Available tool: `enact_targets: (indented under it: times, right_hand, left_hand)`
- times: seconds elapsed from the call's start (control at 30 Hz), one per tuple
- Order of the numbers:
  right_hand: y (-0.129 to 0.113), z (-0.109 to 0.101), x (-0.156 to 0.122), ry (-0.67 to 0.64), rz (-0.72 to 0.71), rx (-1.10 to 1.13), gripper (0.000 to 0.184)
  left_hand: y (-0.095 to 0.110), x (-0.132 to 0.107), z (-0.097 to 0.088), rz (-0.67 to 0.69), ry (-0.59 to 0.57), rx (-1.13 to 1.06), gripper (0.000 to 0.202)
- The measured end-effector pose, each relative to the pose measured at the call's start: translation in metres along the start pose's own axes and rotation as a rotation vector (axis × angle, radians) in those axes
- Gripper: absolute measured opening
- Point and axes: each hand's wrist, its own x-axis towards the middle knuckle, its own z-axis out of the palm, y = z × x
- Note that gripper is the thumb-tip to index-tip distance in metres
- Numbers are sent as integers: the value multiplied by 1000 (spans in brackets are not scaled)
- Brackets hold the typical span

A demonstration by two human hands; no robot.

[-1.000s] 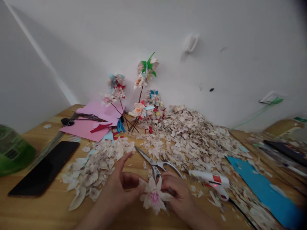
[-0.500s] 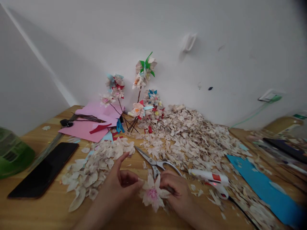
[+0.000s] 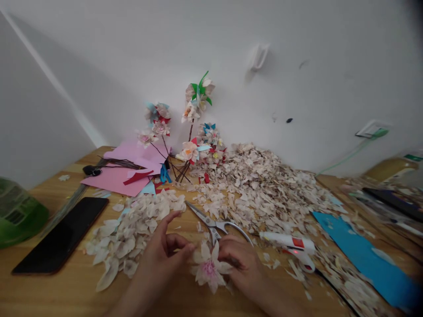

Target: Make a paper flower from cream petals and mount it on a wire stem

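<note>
A handmade flower (image 3: 209, 269) with whitish petals and a pink centre faces up near the front of the table. My right hand (image 3: 243, 264) is closed on its right side, gripping it between thumb and fingers. Just left of the petals, my left hand (image 3: 167, 248) has its thumb and a finger pinched together, the index finger raised; what is between them is too small to make out. Silver scissors (image 3: 211, 223) lie partly open behind the hands. A white hot glue gun (image 3: 295, 246) with a red light rests to the right.
Pale petals (image 3: 128, 240) lie left of my hands; a larger heap (image 3: 264, 180) spreads toward the wall. Finished flowers (image 3: 190, 152) on twigs stand behind, near pink paper (image 3: 115, 178). A black phone (image 3: 62, 233) and green bottle (image 3: 20, 213) are left, blue paper (image 3: 363, 259) right.
My left thumb has drawn back slightly from the flower's left petals. The flower stays in my right hand, nearly in place, and the camera view has shifted a little.
</note>
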Motion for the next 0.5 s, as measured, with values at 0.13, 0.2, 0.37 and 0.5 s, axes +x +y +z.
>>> enact_targets:
  times: [0.13, 0.2, 0.37, 0.5]
  right_hand:
    - [-2, -1, 0, -1, 2, 3, 30]
    - [-2, -1, 0, -8, 6, 6, 30]
    - [-2, -3, 0, -46, 10, 27, 28]
    - [-1, -3, 0, -61, 36, 45, 21]
  left_hand:
    - [-2, 1, -1, -18, -40, -68, 79]
    - [-3, 2, -2, -38, -59, -73, 80]
    - [-11, 5, -5, -37, -7, -58, 80]
    - [-13, 6, -5, -52, 26, -53, 83]
